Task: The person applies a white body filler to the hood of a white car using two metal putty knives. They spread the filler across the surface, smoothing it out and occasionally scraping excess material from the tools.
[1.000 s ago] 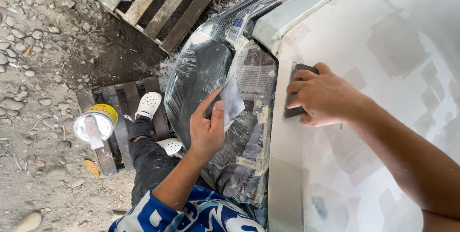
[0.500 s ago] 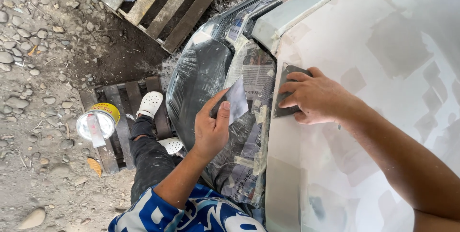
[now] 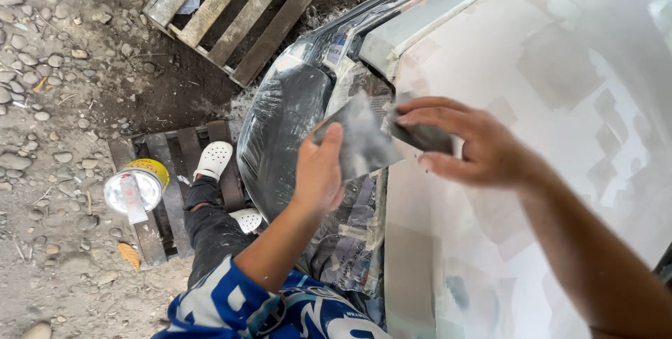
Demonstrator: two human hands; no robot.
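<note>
My left hand holds a grey sheet of sandpaper by its lower left corner, over the masked front corner of a car. My right hand is lifted just above the pale, primer-patched car panel and grips a dark sanding block whose end touches the sandpaper's right edge. Newspaper masking and plastic film cover the headlight area under both hands.
A wooden pallet lies on the dirt at the top. My legs and white clogs rest on a second small pallet. An open yellow tin with a stick across it stands to the left, on stony ground.
My right hand has lifted the sanding block off the panel and brought it left. My left hand has raised the sandpaper sheet up to meet the block.
</note>
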